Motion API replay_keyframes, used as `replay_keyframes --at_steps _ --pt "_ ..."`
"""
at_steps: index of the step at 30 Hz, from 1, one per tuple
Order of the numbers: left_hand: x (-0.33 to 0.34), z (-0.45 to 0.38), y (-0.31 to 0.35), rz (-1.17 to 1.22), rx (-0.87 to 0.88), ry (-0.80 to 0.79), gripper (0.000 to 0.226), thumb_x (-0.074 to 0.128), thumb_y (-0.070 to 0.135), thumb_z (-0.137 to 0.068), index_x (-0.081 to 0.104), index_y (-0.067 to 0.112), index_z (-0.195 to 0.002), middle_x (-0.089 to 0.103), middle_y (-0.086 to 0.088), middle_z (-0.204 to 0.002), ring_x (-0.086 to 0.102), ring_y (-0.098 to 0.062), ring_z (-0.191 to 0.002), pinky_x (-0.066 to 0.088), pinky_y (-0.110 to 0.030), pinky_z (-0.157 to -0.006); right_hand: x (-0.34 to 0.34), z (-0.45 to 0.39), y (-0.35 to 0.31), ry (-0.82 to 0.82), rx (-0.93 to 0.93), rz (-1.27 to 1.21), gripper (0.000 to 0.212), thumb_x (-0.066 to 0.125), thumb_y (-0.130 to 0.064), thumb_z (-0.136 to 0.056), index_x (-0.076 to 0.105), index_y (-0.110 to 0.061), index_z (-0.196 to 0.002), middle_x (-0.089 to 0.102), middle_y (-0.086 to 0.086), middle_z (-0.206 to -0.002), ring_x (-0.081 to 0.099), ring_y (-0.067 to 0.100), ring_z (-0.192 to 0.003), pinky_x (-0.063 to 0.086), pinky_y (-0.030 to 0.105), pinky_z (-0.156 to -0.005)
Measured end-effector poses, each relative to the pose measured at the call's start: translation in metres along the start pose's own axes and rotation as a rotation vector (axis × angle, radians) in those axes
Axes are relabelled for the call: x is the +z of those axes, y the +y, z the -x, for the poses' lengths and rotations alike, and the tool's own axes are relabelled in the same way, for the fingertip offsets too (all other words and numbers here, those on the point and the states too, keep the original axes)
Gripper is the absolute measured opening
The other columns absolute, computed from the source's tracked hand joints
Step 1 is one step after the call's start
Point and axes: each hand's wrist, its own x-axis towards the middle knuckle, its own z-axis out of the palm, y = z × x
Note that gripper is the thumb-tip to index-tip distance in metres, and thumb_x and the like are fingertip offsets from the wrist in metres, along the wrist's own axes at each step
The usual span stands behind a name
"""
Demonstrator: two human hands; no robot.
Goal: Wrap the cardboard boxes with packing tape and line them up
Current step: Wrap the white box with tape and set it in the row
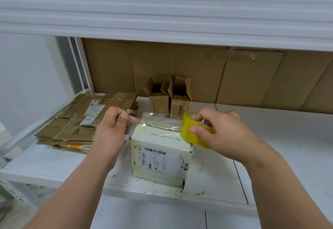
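Now glossy clear tape strip (158, 120), yellow roll (195, 132), pale cardboard box (160, 158)

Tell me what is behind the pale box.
Behind the pale box stand two open brown boxes against a cardboard wall. The stretched tape and box hide their bases.
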Motion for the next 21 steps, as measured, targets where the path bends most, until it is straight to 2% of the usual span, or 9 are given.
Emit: replay_keyframes --at_steps 3,7,12,15,18,20,21 --pt "-0.003 -0.008 -0.007 0.027 -0.088 -0.093 0.023 0.032 0.026 -0.108 0.047 0.017 -0.094 0.076 0.000 -0.094 0.054 -0.018 -0.071 0.041 -0.036 -0.070 0.001 0.001 0.002 -0.012 0.000 -0.006 0.024 0.049 -0.049 -0.098 0.053 -0.034 -0.116 0.050 -0.014 -0.092 0.036 0.012 -0.095 0.029 0.027 -0.089" --pt "-0.008 -0.015 -0.011 -0.070 -0.121 -0.151 0.026 0.028 0.032 -0.108 0.046 0.019 -0.095 0.076 0.005 -0.091 0.058 -0.029 -0.077 0.042 -0.040 -0.070 0.007 0.002 0.002 -0.031 0.014 -0.035 0.020 0.049 -0.049 -0.098 0.051 -0.039 -0.114 0.042 -0.025 -0.087 0.034 0.010 -0.097 0.028 0.025 -0.087" --pt "-0.009 -0.012 -0.010 -0.078 -0.062 -0.140 0.023 0.029 0.027 -0.108 0.042 0.019 -0.091 0.076 0.003 -0.084 0.062 -0.023 -0.079 0.045 -0.040 -0.076 0.008 0.002 0.000 -0.027 0.051 0.002 0.022 0.047 -0.053 -0.097 0.053 -0.038 -0.112 0.057 -0.008 -0.102 0.036 0.019 -0.103 0.029 0.029 -0.086" --pt "-0.009 -0.008 -0.009 -0.061 -0.053 -0.132 0.023 0.029 0.026 -0.108 0.043 0.018 -0.093 0.076 0.006 -0.081 0.061 -0.022 -0.076 0.047 -0.043 -0.079 0.007 0.000 -0.003 0.015 0.054 0.011 0.024 0.048 -0.053 -0.096 0.058 -0.039 -0.112 0.059 -0.007 -0.103 0.034 0.014 -0.100 0.028 0.028 -0.089" --pt "-0.009 -0.004 -0.006 -0.054 -0.073 -0.135 0.023 0.029 0.026 -0.108 0.045 0.017 -0.094 0.073 0.014 -0.071 0.058 -0.017 -0.070 0.042 -0.035 -0.070 0.003 -0.002 -0.007 0.109 0.047 -0.011 0.015 0.051 -0.050 -0.095 0.061 -0.039 -0.098 0.060 -0.013 -0.091 0.039 0.002 -0.085 0.029 0.028 -0.093" --pt "-0.011 -0.003 -0.004 -0.061 -0.127 -0.120 0.024 0.031 0.028 -0.108 0.048 0.016 -0.098 0.071 0.012 -0.068 0.055 -0.014 -0.070 0.039 -0.032 -0.067 0.000 -0.002 -0.010 0.151 0.053 -0.059 0.015 0.054 -0.047 -0.095 0.062 -0.038 -0.086 0.058 -0.019 -0.075 0.042 -0.008 -0.081 0.036 0.034 -0.097" --pt "-0.012 -0.005 -0.004 -0.051 -0.155 -0.117 0.024 0.031 0.029 -0.108 0.050 0.017 -0.099 0.071 0.008 -0.073 0.056 -0.015 -0.072 0.042 -0.033 -0.070 -0.001 -0.001 -0.012 0.168 0.060 -0.091 0.017 0.056 -0.045 -0.094 0.063 -0.037 -0.081 0.059 -0.021 -0.069 0.045 -0.009 -0.079 0.041 0.038 -0.097"
